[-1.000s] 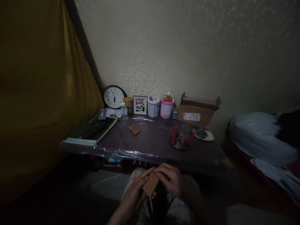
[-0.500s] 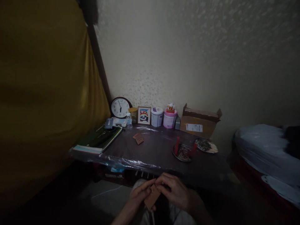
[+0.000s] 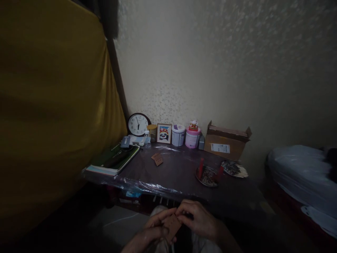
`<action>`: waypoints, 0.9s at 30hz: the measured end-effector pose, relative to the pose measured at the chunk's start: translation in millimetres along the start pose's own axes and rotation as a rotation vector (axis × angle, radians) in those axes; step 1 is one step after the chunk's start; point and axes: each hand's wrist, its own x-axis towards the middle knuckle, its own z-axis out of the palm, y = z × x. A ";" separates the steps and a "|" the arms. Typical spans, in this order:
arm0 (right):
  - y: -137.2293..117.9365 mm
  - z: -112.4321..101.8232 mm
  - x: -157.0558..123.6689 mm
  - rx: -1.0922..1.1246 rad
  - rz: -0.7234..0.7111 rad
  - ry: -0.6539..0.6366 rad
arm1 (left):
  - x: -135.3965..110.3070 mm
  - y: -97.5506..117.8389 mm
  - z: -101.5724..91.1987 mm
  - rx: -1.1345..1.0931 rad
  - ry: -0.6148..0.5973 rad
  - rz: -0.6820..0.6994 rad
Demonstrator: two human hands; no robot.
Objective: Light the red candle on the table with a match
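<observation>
Low at the front, over my lap, my left hand (image 3: 155, 226) is closed around a small flat tan piece (image 3: 173, 226), like leather or card, with a row of small dark marks. The thumb lies across its face and fingers support it from below. My right hand (image 3: 197, 218) is closed at the piece's upper right edge, fingertips pinched together; whether something small sits between them I cannot make out. On the table (image 3: 173, 172) beyond lie more tan pieces (image 3: 157, 159), one overlapping another.
Along the wall stand a clock (image 3: 138, 124), a panda picture (image 3: 164, 133), two tubs (image 3: 178, 135) and a cardboard box (image 3: 226, 142). Two red candles (image 3: 201, 169) rise from a metal plate; another plate (image 3: 234, 169) is behind. Green books (image 3: 113, 160) lie left, beside a yellow curtain (image 3: 58, 105).
The view has tilted slightly, so everything sits a little lower and to the right. My left thumb has slid lower on the tan piece, showing its row of marks. Both hands stay on it.
</observation>
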 end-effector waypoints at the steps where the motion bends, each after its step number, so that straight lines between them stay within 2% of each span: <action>1: 0.1 -0.1 0.0 0.000 0.002 -0.006 | 0.4 -1.4 -2.2 -0.010 -0.005 0.004; 8: 0.5 -2.6 -0.1 0.030 0.038 -0.046 | 7.2 -5.5 -12.5 -0.069 -0.212 -0.039; 13: 2.8 -1.8 -0.3 0.018 0.024 -0.055 | 2.9 -6.4 -8.7 0.007 -0.062 0.024; 15: 3.7 -1.4 0.0 0.007 0.010 -0.056 | 3.3 -9.8 -9.3 0.021 -0.037 0.046; 19: 4.5 -1.3 1.2 -0.020 -0.005 -0.065 | 6.0 -13.1 -10.6 -0.012 -0.089 0.037; 27: 1.9 -5.7 2.2 -0.047 0.059 -0.145 | 2.8 -2.8 -2.1 -0.043 -0.132 -0.020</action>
